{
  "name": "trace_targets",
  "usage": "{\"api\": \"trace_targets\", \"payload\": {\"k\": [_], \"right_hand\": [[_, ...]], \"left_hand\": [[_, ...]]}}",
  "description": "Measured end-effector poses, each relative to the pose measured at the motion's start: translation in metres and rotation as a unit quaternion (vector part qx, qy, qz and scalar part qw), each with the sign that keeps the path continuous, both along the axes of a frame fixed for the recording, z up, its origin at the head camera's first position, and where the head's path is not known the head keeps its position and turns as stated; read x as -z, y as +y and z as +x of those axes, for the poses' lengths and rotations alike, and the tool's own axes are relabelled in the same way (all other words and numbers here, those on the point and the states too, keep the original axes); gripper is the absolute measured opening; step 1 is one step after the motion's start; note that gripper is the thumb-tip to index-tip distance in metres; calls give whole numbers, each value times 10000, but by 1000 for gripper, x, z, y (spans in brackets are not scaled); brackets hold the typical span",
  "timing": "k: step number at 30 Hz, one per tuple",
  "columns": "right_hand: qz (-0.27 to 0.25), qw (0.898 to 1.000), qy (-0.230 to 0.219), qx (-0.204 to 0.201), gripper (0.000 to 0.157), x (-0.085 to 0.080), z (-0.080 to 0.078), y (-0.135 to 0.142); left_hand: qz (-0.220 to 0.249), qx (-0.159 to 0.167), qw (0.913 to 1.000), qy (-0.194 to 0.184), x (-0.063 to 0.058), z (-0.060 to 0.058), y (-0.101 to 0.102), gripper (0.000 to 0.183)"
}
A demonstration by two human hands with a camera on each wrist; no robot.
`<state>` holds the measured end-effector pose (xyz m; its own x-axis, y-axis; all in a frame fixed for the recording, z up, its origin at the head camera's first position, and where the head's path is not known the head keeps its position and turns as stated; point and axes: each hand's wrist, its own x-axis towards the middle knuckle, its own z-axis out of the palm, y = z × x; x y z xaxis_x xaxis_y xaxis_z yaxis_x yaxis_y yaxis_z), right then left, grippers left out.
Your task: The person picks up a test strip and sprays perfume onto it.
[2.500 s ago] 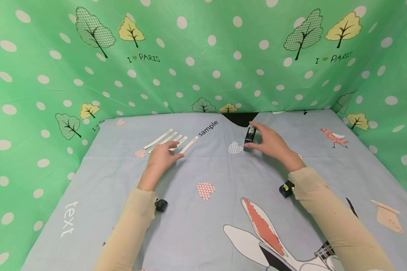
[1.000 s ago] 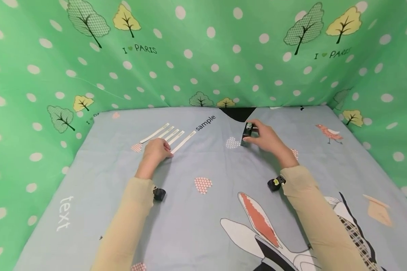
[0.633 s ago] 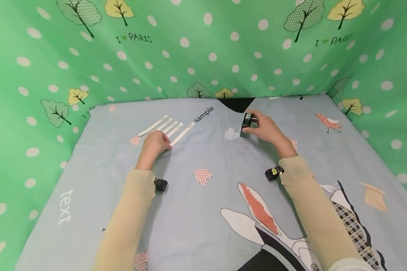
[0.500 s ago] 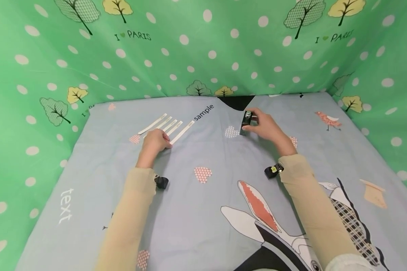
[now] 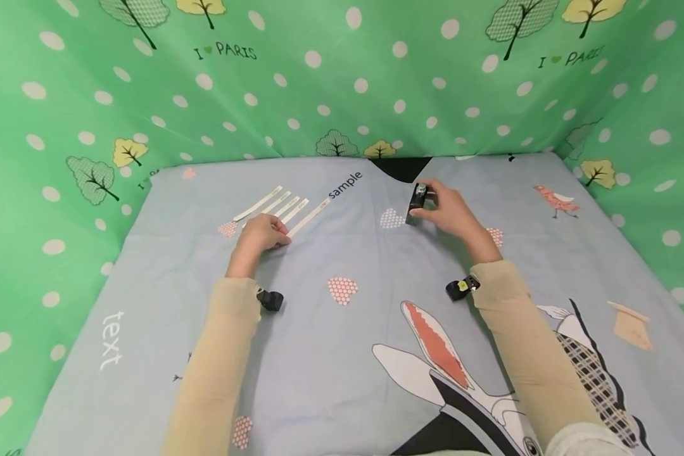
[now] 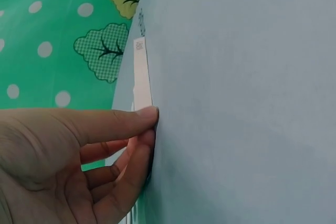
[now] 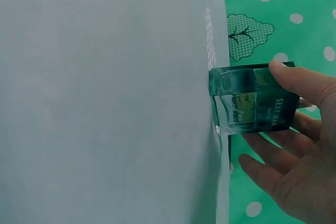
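Note:
My left hand [image 5: 261, 232] pinches the near end of the rightmost white paper test strip [image 5: 310, 218]. In the left wrist view, thumb and forefinger meet on that strip [image 6: 140, 74], whose far end bears small print. Several similar strips [image 5: 258, 203] lie fanned out just left of it, partly hidden by the hand. On the right, my right hand [image 5: 444, 209] grips a dark green glass perfume bottle [image 5: 416, 206] that stands upright on the cloth. The right wrist view shows the thumb on the bottle's [image 7: 252, 100] top edge and fingers on the opposite side; lettering reads "SEXY MAN".
A grey-blue printed cloth [image 5: 319, 354] covers the table, with a rabbit, hearts and the word "sample" on it. Green dotted curtains [image 5: 353, 76] rise along the back and sides. Each wrist carries a small black camera [image 5: 270, 300].
My left hand, earlier spread over the strips, has closed thumb and fingers on the rightmost one. The right hand keeps its hold on the bottle. The head view has tilted down somewhat.

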<state>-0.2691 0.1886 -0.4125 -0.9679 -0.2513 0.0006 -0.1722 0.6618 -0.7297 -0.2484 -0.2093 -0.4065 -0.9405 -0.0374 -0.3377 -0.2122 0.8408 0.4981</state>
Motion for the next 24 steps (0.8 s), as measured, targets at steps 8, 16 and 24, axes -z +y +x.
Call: {"api": "trace_targets", "payload": {"k": [8, 16, 24], "right_hand": [[-29, 9998, 160, 61, 72, 5, -1, -3], [-300, 9992, 258, 65, 76, 7, 0, -5], [-722, 9968, 300, 189, 77, 13, 1, -2]], "left_hand": [[552, -19, 9984, 85, 2, 1, -4, 14], [860, -106, 9962, 108, 2, 2, -2, 14], [1253, -190, 9897, 659, 3, 7, 8, 16]]}}
